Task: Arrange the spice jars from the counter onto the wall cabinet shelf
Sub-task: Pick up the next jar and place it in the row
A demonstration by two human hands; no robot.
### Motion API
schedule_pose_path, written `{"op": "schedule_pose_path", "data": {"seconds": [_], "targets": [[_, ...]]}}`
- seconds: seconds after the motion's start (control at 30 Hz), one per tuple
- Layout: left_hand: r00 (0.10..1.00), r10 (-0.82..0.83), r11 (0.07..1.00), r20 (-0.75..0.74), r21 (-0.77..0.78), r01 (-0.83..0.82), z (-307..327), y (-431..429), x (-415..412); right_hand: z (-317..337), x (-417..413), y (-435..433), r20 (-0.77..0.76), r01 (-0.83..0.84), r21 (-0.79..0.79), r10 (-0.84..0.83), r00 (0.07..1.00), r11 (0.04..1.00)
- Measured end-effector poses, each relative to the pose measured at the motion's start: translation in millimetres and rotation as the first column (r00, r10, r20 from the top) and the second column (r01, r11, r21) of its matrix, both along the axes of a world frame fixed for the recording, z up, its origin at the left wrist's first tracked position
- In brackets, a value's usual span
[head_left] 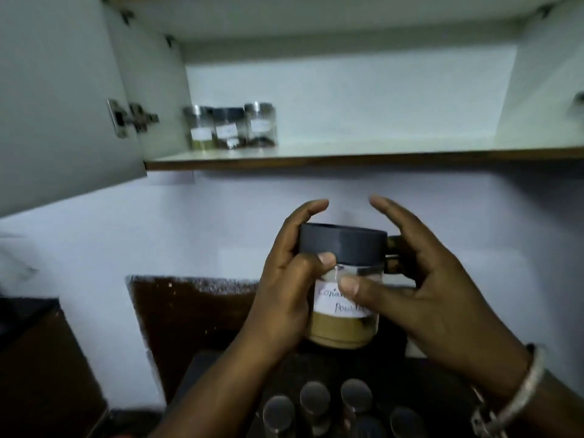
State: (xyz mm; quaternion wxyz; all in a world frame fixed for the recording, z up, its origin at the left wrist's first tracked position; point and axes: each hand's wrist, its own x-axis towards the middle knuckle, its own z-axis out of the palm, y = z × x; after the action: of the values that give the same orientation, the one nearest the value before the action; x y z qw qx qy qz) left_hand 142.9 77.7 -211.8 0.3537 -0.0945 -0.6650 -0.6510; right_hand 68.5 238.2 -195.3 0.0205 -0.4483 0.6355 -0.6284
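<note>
The task seems to be in its early part. 3 shelf jars [229, 128] already stand on the shelf [379, 147], close together in a row at its left end. The rest of the shelf to their right is bare. A 4th, the held jar [343, 279], is in the air below the front edge of the shelf, roughly under its middle, so it is not yet placed. Well below the shelf, at the bottom of the view, at least 4 counter jars [314, 398] show round metallic lids. The light there is weak, so there may be more.

The left hand [286, 279] grips the held jar from its left side, with the thumb on the front just under the lid. The right hand [420, 279] wraps it from the right, its thumb pressed on the paper label and its fingers curved round the lid, the upper finger lifted free. Both hands are thus clamped on the same jar.

The held jar is clear with a dark grey lid [343, 245], and tan powder fills only its lower part. The handwritten label shows "Coria" and "Pow", so it is probably coriander powder. The 3 shelf jars carry white labels too blurred to read. The leftmost holds something yellow-green, and the other 2 hold something dark at the bottom. What the counter jars contain is hidden.
</note>
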Motion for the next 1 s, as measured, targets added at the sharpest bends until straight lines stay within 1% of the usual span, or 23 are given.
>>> {"op": "schedule_pose_path", "data": {"seconds": [0.03, 0.1, 0.17, 0.27, 0.37, 0.4, 0.43, 0.47, 0.53, 0.57, 0.63, 0.7, 0.73, 0.83, 1.0], "targets": [[0.999, 0.023, 0.998, -0.031, -0.054, -0.025, 19, -8, -9, 20, -7, -5, -0.105, 0.018, 0.009, -0.017, 0.994, 1.0], [0.995, 0.068, 0.986, -0.074, -0.149, -0.078, 53, -25, -29, 54, -26, -19, -0.234, 0.028, -0.009, -0.03, 0.972, 1.0], [0.991, 0.096, 0.966, -0.095, -0.23, -0.116, 90, -45, -51, 86, -50, -41, -0.265, 0.035, -0.033, -0.042, 0.963, 0.999], [0.989, 0.131, 0.962, -0.068, -0.231, -0.143, 131, -80, -88, 130, -89, -84, -0.283, 0.119, -0.035, -0.124, 0.951, 0.992], [0.978, 0.206, 0.939, -0.004, -0.28, -0.199, 151, -119, -122, 156, -123, -131, -0.402, 0.253, -0.004, -0.234, 0.886, 0.967], [0.964, 0.265, 0.914, 0.019, -0.323, -0.245, 156, -132, -132, 160, -133, -146, -0.437, 0.292, 0.014, -0.256, 0.862, 0.956], [0.936, 0.35, 0.867, 0.038, -0.392, -0.308, 159, -147, -140, 164, -143, -159, -0.462, 0.322, 0.044, -0.267, 0.846, 0.946], [0.897, 0.438, 0.799, 0.05, -0.478, -0.364, 160, -160, -146, 165, -154, -171, -0.474, 0.347, 0.085, -0.268, 0.839, 0.934], [0.806, 0.591, 0.623, 0.028, -0.65, -0.434, 156, -186, -156, 167, -176, -195, -0.475, 0.379, 0.165, -0.264, 0.84, 0.911], [0.751, 0.66, 0.53, 0.003, -0.711, -0.462, 151, -198, -160, 167, -187, -206, -0.471, 0.394, 0.19, -0.269, 0.84, 0.899], [0.636, 0.771, 0.381, -0.041, -0.77, -0.511, 139, -218, -168, 169, -208, -229, -0.479, 0.434, 0.22, -0.291, 0.828, 0.873], [0.564, 0.824, 0.286, -0.054, -0.82, -0.496, 130, -229, -177, 173, -225, -251, -0.487, 0.457, 0.253, -0.296, 0.822, 0.853], [0.549, 0.835, 0.268, -0.04, -0.841, -0.469, 128, -234, -182, 175, -234, -263, -0.487, 0.461, 0.267, -0.294, 0.822, 0.846], [0.546, 0.837, 0.295, 0.032, -0.867, -0.401, 130, -245, -191, 178, -256, -296, -0.496, 0.481, 0.3, -0.296, 0.816, 0.824], [0.574, 0.818, 0.258, -0.042, -0.864, -0.431, 127, -255, -198, 182, -283, -341, -0.536, 0.531, 0.343, -0.302, 0.788, 0.775]]}}
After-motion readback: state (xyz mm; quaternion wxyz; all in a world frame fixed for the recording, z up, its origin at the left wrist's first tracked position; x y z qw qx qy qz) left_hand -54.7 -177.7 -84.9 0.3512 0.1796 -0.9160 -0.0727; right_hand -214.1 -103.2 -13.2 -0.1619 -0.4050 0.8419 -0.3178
